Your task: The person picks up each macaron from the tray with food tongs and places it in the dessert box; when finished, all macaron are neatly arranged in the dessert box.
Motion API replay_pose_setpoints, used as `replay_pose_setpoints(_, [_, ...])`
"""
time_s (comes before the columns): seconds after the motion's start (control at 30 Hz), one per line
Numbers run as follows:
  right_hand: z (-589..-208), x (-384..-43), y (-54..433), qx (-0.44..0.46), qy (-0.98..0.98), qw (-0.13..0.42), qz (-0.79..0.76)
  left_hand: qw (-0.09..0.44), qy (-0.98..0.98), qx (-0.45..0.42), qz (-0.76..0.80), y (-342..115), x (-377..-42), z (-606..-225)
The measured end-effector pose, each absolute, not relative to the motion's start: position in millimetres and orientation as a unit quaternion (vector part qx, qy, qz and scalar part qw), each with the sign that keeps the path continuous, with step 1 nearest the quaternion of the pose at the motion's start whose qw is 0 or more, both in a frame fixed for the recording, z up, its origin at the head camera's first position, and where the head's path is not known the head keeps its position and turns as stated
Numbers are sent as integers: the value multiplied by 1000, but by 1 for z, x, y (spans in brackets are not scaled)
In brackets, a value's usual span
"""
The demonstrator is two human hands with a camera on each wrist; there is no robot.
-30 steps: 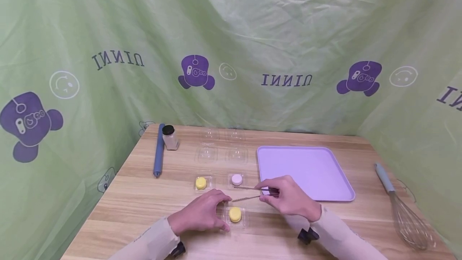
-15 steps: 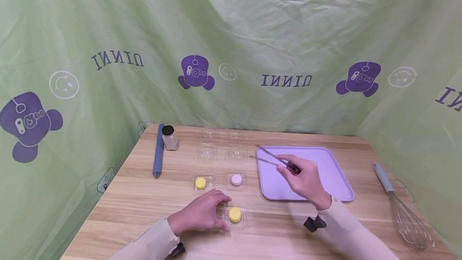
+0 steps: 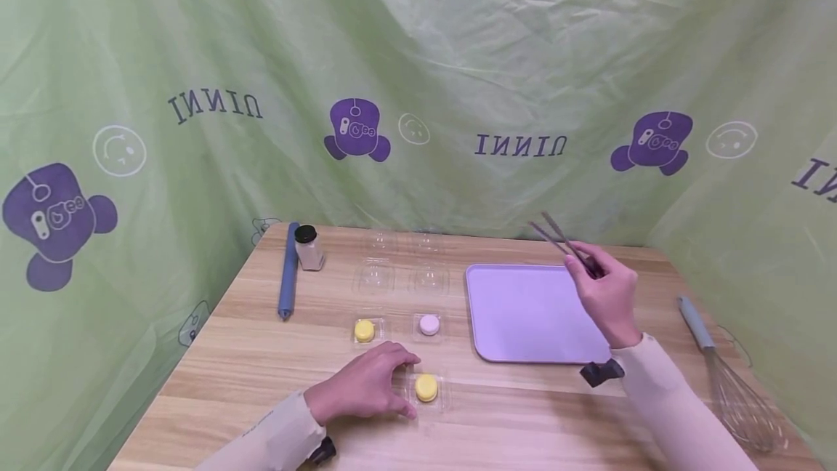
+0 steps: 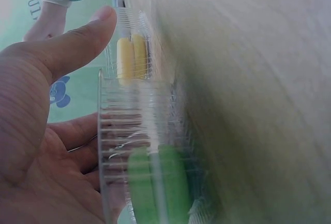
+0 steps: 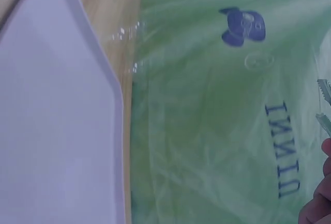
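Thumb and fingers of my left hand (image 3: 366, 384) curve round the left end of a clear plastic box (image 3: 446, 398) holding a yellow macaron (image 3: 426, 388). Close under the palm, the left wrist view shows a second clear box with a green macaron (image 4: 160, 185), hidden from the head view. My right hand (image 3: 611, 293) grips tongs (image 3: 570, 244) raised over the far right of the lilac tray (image 3: 523, 318); their tips are apart with nothing between them. Farther back sit another yellow macaron (image 3: 364, 331) and a pink macaron (image 3: 429, 325), each in a clear box.
Several clear plastic shells (image 3: 375, 278) lie at the back. A blue rolling pin (image 3: 288, 275) and a black-lidded jar (image 3: 310, 253) stand near the left edge. At the right edge lies a whisk (image 3: 726, 384). A green printed cloth (image 3: 458, 57) hangs behind.
My right hand has carried the tongs from between the pink and front yellow macarons, up and right across the tray. The left hand and the macarons have stayed in place.
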State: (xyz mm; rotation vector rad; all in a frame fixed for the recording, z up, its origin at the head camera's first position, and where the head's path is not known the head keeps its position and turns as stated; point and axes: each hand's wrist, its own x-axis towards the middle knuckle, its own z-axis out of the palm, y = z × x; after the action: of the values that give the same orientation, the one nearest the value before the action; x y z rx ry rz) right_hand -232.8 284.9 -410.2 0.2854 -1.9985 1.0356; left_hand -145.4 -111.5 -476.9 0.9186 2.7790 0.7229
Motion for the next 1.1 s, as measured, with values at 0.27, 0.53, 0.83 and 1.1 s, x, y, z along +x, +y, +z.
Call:
replay_pose_setpoints(0.27, [-418,-240,322,32,-806,426,409,68,921,302,236,-111,-146,-475])
replay_pose_setpoints(0.53, [-424,-240,351,-57,-810,385,439,69,921,303,234,-111,-147,-475])
replay_pose_setpoints(0.83, [-432,-240,375,-143,-810,327,465,66,921,306,233,-111,-148,-476])
replay_pose_setpoints(1.1, [-441,-238,392,-198,-797,247,515,66,920,305,237,-111,-147,-477])
